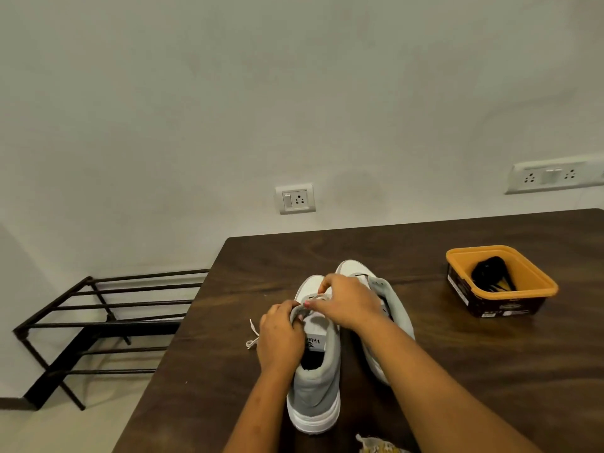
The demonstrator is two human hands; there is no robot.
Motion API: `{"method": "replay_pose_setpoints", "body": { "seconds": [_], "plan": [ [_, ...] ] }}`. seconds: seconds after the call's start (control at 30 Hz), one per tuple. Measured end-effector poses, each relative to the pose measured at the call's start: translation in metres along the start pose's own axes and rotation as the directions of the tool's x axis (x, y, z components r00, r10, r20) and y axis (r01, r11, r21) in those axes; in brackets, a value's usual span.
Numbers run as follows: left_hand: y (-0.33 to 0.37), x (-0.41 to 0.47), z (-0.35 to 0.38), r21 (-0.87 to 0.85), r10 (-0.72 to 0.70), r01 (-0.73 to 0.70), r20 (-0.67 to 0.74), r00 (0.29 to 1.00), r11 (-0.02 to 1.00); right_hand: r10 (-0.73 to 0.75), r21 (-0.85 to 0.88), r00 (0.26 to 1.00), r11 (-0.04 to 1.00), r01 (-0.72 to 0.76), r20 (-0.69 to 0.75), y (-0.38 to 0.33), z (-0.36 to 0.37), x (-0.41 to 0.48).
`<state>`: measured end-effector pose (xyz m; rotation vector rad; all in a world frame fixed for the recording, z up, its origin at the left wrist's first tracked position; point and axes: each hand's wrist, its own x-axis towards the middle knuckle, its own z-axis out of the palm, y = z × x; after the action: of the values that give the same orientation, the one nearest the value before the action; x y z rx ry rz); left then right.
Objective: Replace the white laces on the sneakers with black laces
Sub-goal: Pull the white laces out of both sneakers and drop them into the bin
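Two grey-and-white sneakers stand side by side on the dark wooden table (457, 371), toes pointing away from me. My left hand (281, 338) grips the left edge of the tongue area of the near sneaker (315, 400). My right hand (346, 304) pinches the white lace (253, 336) at the eyelets of that sneaker; a loose end of this lace trails onto the table to the left. The second sneaker (390, 308) is partly hidden behind my right hand and forearm. Black laces (490, 273) lie in an orange-rimmed tub (536, 291) at the right.
A black metal shoe rack (98, 322) stands on the floor left of the table. Wall sockets (295, 198) sit above the table's far edge. A patterned cloth (379, 446) shows at the bottom edge.
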<state>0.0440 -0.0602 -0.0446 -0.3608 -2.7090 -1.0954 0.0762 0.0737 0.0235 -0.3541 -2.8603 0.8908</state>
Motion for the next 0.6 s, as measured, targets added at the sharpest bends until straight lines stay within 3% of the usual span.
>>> {"method": "replay_pose_setpoints", "body": {
  "seconds": [0.07, 0.1, 0.17, 0.23, 0.27, 0.33, 0.37, 0.43, 0.47, 0.5, 0.57, 0.6],
  "plan": [
    [-0.002, 0.000, 0.001, -0.014, -0.001, 0.001, 0.004, 1.000, 1.000, -0.049, -0.221, 0.998, 0.974, 0.057, 0.039, -0.004, 0.001, -0.002],
    [-0.002, 0.000, 0.001, -0.008, -0.003, 0.003, 0.003, 1.000, 1.000, -0.070, -0.240, 0.997, 0.968, 0.075, 0.030, -0.005, 0.003, -0.002],
    [-0.001, -0.001, 0.001, 0.003, -0.008, 0.008, -0.003, 1.000, 1.000, -0.114, -0.076, 0.993, 0.990, 0.115, 0.025, -0.005, 0.006, 0.001],
    [0.000, -0.001, 0.000, -0.002, -0.024, 0.024, -0.003, 1.000, 1.000, -0.168, 0.292, 0.986, 0.942, 0.162, -0.007, -0.005, 0.007, 0.005],
    [0.000, -0.001, 0.000, -0.003, -0.035, 0.035, 0.000, 0.999, 0.999, -0.139, 0.517, 0.990, 0.845, 0.133, -0.027, -0.007, 0.005, 0.005],
    [0.000, -0.001, 0.000, 0.007, -0.048, 0.048, 0.008, 0.999, 0.999, -0.038, 0.848, 0.999, 0.528, 0.051, -0.036, -0.011, -0.004, 0.005],
    [0.000, -0.001, 0.001, 0.011, -0.047, 0.047, 0.010, 0.999, 0.999, -0.001, 0.921, 1.000, 0.387, 0.027, -0.029, -0.013, -0.007, 0.005],
    [0.000, -0.001, 0.001, 0.014, -0.040, 0.040, 0.008, 0.999, 0.999, 0.056, 0.962, 0.998, 0.274, -0.021, 0.006, -0.011, -0.011, 0.004],
    [0.000, -0.001, 0.001, 0.018, -0.036, 0.036, 0.006, 0.999, 0.999, 0.077, 0.949, 0.997, 0.314, -0.037, 0.013, -0.009, -0.011, 0.004],
    [0.000, -0.001, 0.001, 0.024, -0.033, 0.033, 0.005, 0.999, 0.999, 0.077, 0.899, 0.997, 0.438, -0.028, -0.007, -0.007, -0.010, 0.004],
    [0.000, -0.001, 0.002, 0.035, -0.034, 0.034, 0.005, 0.999, 0.999, -0.026, 0.576, 0.998, 0.816, 0.052, -0.053, -0.001, -0.002, 0.005],
    [0.000, -0.001, 0.002, 0.038, -0.035, 0.034, 0.006, 0.999, 0.999, -0.089, 0.359, 0.996, 0.929, 0.091, -0.022, 0.001, 0.001, 0.005]
  ]
}}
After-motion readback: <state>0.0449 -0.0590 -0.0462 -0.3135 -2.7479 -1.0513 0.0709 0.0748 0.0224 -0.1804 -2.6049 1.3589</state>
